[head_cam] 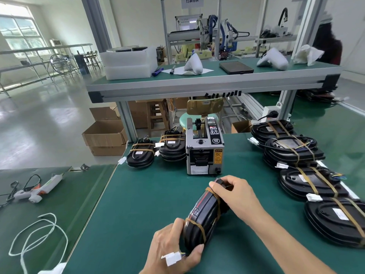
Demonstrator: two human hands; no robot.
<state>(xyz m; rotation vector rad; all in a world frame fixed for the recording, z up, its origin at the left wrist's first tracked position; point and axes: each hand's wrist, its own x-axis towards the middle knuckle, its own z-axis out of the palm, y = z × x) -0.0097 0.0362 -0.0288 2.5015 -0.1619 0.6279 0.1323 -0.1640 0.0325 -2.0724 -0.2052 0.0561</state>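
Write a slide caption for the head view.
Gripped by left hand and right hand, a tape-bound black housing stack sits on edge before the tape dispenser.

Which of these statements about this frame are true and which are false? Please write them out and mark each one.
1. Both the left hand and the right hand grip the taped bundle of black housings, which is tipped on its edge. True.
2. The automatic tape dispenser lies toppled on its side. False: it stands upright on the green table, beyond the held bundle.
3. The glue gun lies on the left-hand table, apart from both hands. True.
4. The white connector is pinched in the right hand. False: it sits at the left hand's fingers.
5. The held bundle is the only one in view. False: more taped bundles lie along the right side.
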